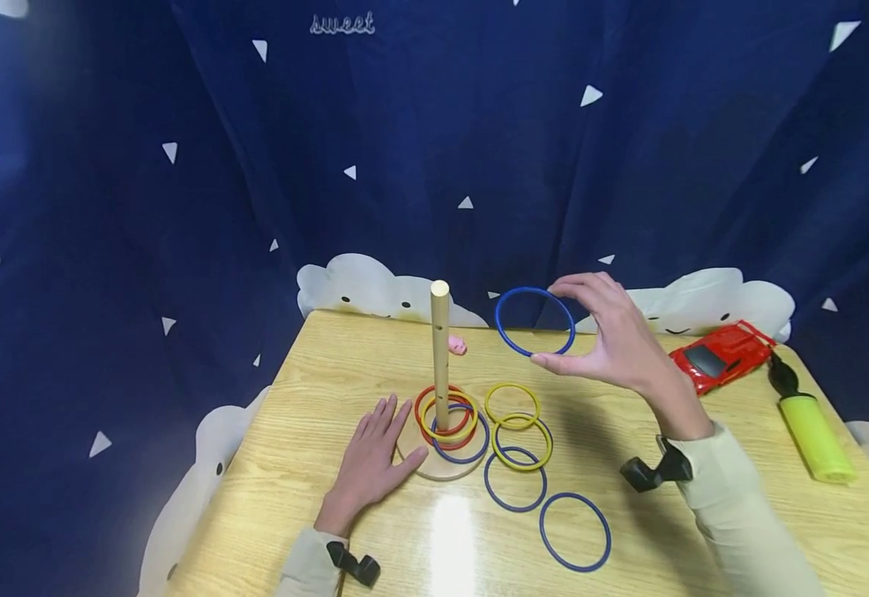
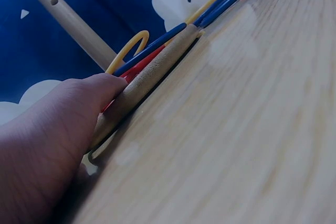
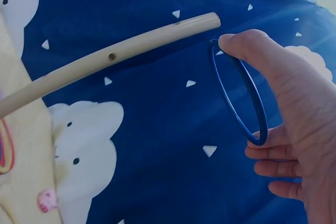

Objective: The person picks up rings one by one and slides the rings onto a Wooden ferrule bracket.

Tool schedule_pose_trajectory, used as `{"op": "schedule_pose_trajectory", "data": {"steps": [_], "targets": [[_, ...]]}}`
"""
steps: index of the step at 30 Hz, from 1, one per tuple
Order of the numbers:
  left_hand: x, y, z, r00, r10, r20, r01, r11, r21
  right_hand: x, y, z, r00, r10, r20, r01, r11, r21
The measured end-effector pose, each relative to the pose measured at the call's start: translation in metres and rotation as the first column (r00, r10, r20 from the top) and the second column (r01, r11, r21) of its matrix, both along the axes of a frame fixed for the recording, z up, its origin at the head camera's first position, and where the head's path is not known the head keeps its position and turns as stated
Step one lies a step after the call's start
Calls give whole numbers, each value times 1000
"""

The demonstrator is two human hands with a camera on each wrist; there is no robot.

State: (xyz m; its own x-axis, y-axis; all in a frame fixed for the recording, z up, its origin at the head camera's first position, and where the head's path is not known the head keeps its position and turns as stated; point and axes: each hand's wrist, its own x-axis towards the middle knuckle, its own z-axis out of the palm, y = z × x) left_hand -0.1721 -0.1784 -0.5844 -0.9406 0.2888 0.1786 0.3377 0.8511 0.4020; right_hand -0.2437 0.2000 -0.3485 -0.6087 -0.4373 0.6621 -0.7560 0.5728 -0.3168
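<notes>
Between thumb and fingers my right hand (image 1: 606, 332) holds a blue ring (image 1: 499, 319) in the air, to the right of the top of a wooden peg (image 1: 440, 348). The right wrist view shows that ring (image 3: 227, 100) apart from the peg (image 3: 131, 45). My left hand (image 1: 372, 464) lies with straight fingers at the left edge of the round wooden base (image 1: 434, 474); its thumb touches the base in the left wrist view. Red rings (image 1: 421, 414) and a yellow ring (image 1: 472, 424) lie around the peg's foot, with a blue ring (image 1: 488, 439) beside them.
Right of the base, yellow rings (image 1: 537, 402) and a blue ring (image 1: 515, 508) overlap on the table (image 1: 315, 373). Another blue ring (image 1: 609, 539) lies nearer. A small pink toy (image 1: 458, 345), a red toy car (image 1: 725, 356) and a yellow-green pump (image 1: 815, 435) are farther out.
</notes>
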Motion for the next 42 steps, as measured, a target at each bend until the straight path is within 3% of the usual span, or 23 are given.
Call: {"op": "schedule_pose_trajectory", "data": {"steps": [6, 14, 24, 34, 42], "targets": [[1, 0, -1, 1000, -3, -21, 3, 1000, 6, -3, -13, 20, 997, 53, -60, -57, 997, -54], [0, -1, -1, 1000, 2, 17, -2, 1000, -12, 0, -38, 47, 981, 147, -128, -161, 981, -106], [2, 1, 2, 1000, -2, -7, 2, 1000, 4, -5, -70, 58, 973, 188, -136, -199, 977, -74], [1, 1, -1, 1000, 6, -2, -6, 1000, -10, -6, -88, 38, 977, 193, -90, -193, 981, 10], [1, 0, 2, 1000, 4, 0, -4, 1000, -8, -3, -90, -2, 986, 166, 4, -166, 983, 82]]}}
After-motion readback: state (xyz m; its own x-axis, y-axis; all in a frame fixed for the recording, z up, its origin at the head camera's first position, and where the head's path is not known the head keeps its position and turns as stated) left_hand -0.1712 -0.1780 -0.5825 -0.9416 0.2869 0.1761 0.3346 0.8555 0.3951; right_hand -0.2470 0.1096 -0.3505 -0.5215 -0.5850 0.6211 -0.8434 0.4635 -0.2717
